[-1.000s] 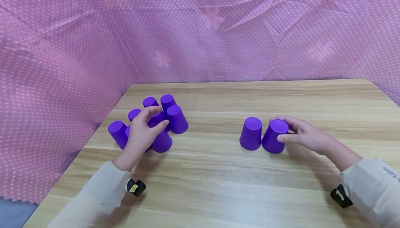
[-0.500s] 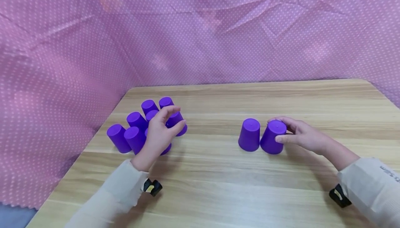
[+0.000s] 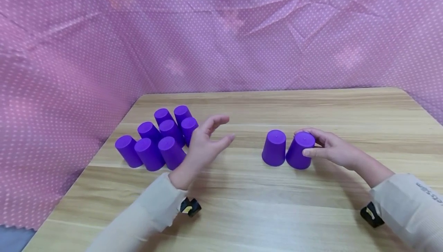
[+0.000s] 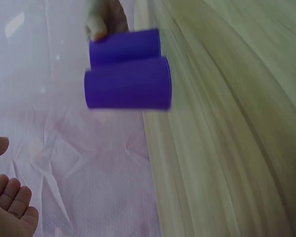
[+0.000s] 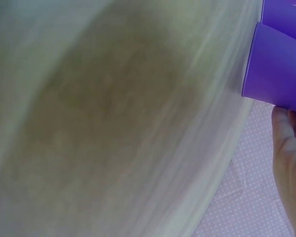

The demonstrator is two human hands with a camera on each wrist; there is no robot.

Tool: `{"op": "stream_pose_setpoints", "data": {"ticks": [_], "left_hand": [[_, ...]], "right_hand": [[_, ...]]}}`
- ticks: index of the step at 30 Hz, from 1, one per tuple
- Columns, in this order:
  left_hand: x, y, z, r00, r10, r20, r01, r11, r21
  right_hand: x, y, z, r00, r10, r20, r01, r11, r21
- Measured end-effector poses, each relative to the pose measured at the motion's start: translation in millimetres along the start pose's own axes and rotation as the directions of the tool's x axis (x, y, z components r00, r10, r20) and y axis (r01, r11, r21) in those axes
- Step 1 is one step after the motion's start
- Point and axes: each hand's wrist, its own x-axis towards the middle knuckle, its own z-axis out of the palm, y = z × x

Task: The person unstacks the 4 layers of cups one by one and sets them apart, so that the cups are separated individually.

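Two purple cups stand upside down side by side at the right of the table in the head view. My right hand (image 3: 333, 150) grips the right cup (image 3: 300, 152), thumb on its near side and fingers behind it. The left cup (image 3: 274, 149) stands close beside it. My left hand (image 3: 204, 146) is in the air with fingers and thumb spread apart, holding nothing, between the cup cluster and the pair. In the left wrist view the left hand (image 4: 12, 205) shows only partly, and the nearer cup (image 4: 128, 85) lies ahead of it.
Several more upside-down purple cups (image 3: 149, 155) stand in a close cluster at the left of the wooden table (image 3: 263, 209). A cup at the cluster's right side is partly behind my left hand. Pink dotted cloth (image 3: 221, 44) hangs behind and at the left.
My left hand has moved right, from over the cup cluster to the space beside it, uncovering more of those cups. My right hand stays on its cup.
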Motion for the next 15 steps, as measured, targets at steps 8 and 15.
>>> {"op": "stream_pose_setpoints", "data": {"ticks": [8,15], "left_hand": [[0.8,9.7,32.9,0.993,-0.043,0.112,0.046,0.999,-0.029],[3.4,9.9,58.7,0.979,-0.102,0.179,0.109,0.994,-0.027]], "right_hand": [[0.3,0.4,-0.2,1.0,-0.01,-0.005,0.01,1.0,-0.013],[0.1,0.9,0.1,1.0,-0.001,-0.009,0.001,1.0,-0.013]]}}
